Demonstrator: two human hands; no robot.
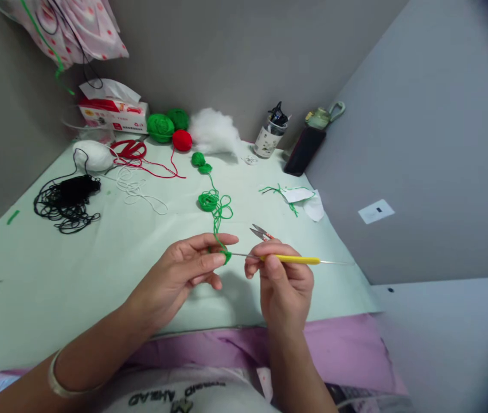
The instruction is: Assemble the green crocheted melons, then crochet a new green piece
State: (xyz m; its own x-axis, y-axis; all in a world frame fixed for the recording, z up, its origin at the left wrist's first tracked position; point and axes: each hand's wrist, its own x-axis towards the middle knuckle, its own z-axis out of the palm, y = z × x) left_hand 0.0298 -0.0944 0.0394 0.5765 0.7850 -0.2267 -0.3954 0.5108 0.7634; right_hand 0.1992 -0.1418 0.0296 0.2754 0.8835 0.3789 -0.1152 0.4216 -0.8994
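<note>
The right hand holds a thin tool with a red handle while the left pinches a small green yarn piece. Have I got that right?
Not quite: the head view shows the thin tool has a yellow handle, not red. The right hand does hold it, and the left hand pinches the small green yarn piece.

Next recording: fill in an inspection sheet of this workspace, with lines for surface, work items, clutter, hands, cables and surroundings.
Surface: pale green table cover, lightly creased.
Work items: small green piece; yellow-handled tool, its tip hidden at the piece; loosely coiled green yarn.
Clutter: black yarn, white yarn ball, red yarn ball, white fluffy mass, tissue box, patterned cup; snips just beyond the right hand.
Hands: left hand pinches the piece; right hand grips the yellow handle.
Cables: nothing seen for certain.
Surroundings: grey wall behind; pink spotted cloth hanging upper left.
</note>
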